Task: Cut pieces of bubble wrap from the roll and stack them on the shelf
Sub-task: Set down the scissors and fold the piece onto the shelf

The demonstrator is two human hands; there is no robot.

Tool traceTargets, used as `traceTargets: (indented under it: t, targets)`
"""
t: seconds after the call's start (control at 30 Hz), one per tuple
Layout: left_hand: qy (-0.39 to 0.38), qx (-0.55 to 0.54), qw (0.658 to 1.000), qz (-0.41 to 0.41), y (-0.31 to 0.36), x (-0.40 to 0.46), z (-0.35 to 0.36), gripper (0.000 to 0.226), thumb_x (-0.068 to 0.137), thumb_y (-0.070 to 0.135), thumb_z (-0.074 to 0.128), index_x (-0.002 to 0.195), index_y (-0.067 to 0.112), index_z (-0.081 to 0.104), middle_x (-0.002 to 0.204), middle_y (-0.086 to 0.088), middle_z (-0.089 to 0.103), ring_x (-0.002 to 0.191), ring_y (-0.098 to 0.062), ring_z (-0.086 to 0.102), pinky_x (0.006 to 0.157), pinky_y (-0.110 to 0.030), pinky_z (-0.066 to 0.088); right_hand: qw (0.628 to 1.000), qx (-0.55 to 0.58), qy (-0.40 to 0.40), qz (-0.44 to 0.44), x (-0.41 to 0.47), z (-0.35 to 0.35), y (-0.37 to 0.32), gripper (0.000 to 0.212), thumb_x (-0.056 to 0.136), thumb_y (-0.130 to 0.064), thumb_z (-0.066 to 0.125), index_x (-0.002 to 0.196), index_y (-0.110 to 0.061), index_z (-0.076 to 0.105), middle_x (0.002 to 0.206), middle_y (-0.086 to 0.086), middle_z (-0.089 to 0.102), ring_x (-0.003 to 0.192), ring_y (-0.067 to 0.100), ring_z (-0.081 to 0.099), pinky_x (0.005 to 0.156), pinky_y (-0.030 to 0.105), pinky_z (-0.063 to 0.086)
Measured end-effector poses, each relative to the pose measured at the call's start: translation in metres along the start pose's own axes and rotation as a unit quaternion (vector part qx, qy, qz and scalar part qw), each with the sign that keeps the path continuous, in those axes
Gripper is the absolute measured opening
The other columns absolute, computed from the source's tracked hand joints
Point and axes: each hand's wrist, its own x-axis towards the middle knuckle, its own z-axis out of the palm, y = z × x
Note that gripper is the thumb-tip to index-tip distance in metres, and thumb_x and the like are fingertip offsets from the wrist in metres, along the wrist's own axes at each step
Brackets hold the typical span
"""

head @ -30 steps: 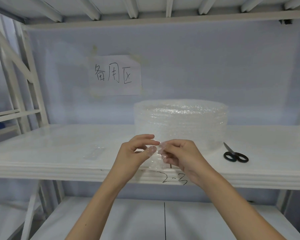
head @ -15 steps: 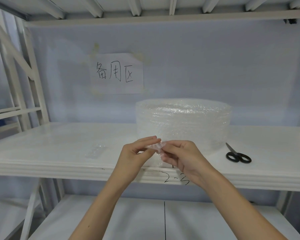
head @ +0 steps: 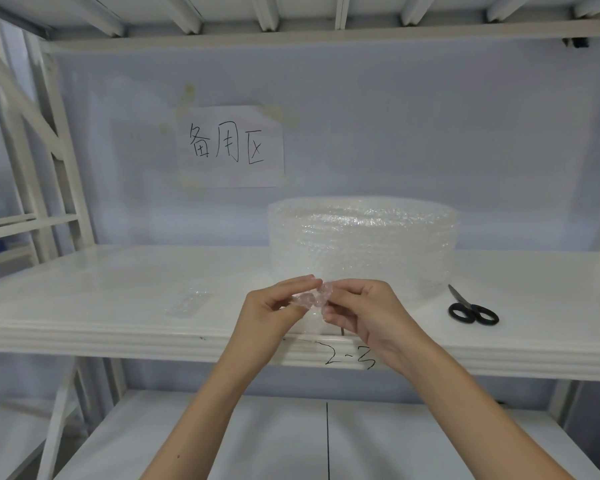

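A wide roll of clear bubble wrap (head: pixel 362 240) stands on the white shelf (head: pixel 118 327), right of centre. In front of it my left hand (head: pixel 271 310) and my right hand (head: pixel 364 313) meet, both pinching the loose end of the bubble wrap (head: pixel 317 296), which is crumpled between the fingertips. Whether this end is still joined to the roll is unclear. A small flat cut piece of bubble wrap (head: pixel 189 301) lies on the shelf to the left of my hands. Black-handled scissors (head: pixel 470 308) lie on the shelf to the right of the roll.
A paper sign with handwritten characters (head: pixel 231 145) is taped to the back wall. The shelf's front edge bears the marking "2-3" (head: pixel 350 356). White frame posts (head: pixel 54 150) rise at the left. A lower shelf (head: pixel 326 441) lies beneath my forearms.
My hands have stayed in front of the roll. The wrap end between my fingertips has become more bunched and lifted slightly.
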Motion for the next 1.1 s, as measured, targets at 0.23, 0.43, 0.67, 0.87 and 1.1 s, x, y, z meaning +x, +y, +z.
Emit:
traceTargets:
  t: [0.23,0.43,0.67,0.87,1.1]
  targets:
    - [-0.003,0.005,1.0,-0.009,-0.002,0.0,0.0,0.041,0.082,-0.003,0.064,0.097,0.032,0.079,0.098,-0.019,0.075,0.08,-0.019,0.06,0.08,-0.028,0.047,0.999,0.049,-0.002,0.011,-0.001,0.003,-0.001,0.014,0.089,-0.003,0.062,0.088,0.004,0.074,0.075,0.013,0.069,0.061,0.015,0.065,0.063,0.023,0.059]
    - [-0.015,-0.027,1.0,-0.001,0.005,-0.004,0.001,0.026,0.088,0.002,0.065,0.094,0.024,0.079,0.097,0.007,0.079,0.082,-0.004,0.072,0.076,-0.013,0.052,0.998,0.056,-0.016,0.024,-0.003,0.004,-0.005,0.022,0.09,-0.018,0.063,0.085,0.001,0.073,0.077,0.016,0.072,0.063,0.019,0.067,0.062,0.025,0.058]
    - [-0.028,-0.039,0.998,-0.038,-0.003,-0.005,-0.005,0.031,0.09,0.011,0.056,0.11,0.026,0.075,0.098,0.003,0.077,0.081,-0.018,0.07,0.082,-0.025,0.054,0.999,0.046,0.01,0.004,0.002,0.007,0.003,0.013,0.09,-0.006,0.062,0.087,0.003,0.071,0.07,0.009,0.068,0.058,0.014,0.063,0.06,0.022,0.057]
    - [0.0,-0.057,0.994,-0.097,-0.007,-0.002,-0.004,0.025,0.091,0.03,0.065,0.109,0.014,0.072,0.098,-0.007,0.072,0.071,-0.014,0.067,0.078,-0.033,0.06,0.998,-0.009,0.033,-0.047,0.008,0.014,0.005,0.018,0.09,-0.009,0.063,0.097,0.006,0.07,0.07,0.004,0.067,0.06,0.012,0.065,0.059,0.019,0.054]
    - [0.038,-0.048,0.992,-0.109,-0.015,0.0,-0.019,0.016,0.089,0.013,0.068,0.08,0.001,0.073,0.064,-0.004,0.069,0.06,-0.018,0.059,0.066,-0.035,0.054,0.996,-0.052,0.051,-0.052,0.021,0.027,0.013,0.017,0.086,-0.015,0.07,0.093,-0.001,0.074,0.073,0.002,0.067,0.061,0.013,0.061,0.063,0.026,0.057]
